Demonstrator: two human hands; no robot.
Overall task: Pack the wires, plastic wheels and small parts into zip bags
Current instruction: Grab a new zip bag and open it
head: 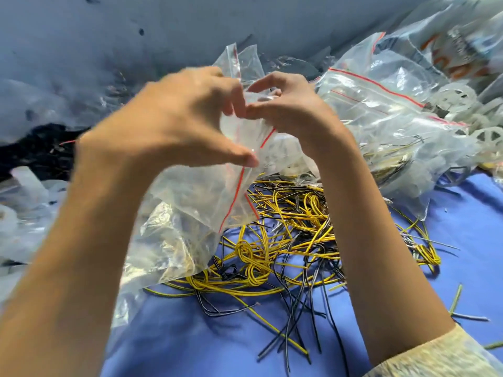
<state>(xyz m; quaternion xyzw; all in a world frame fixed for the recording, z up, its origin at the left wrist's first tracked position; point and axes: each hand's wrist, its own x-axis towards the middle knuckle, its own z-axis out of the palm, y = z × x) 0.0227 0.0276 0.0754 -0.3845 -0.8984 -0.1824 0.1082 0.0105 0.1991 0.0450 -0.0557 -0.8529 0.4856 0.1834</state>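
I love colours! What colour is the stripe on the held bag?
Red stripe on the zip bag, head view.

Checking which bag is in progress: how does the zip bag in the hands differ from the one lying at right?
The held zip bag hangs crumpled, pinched by the left hand and right hand; the right zip bag lies untouched. The right zip bag bulges with wires inside; the held zip bag looks slacker. Both are clear with red zip lines.
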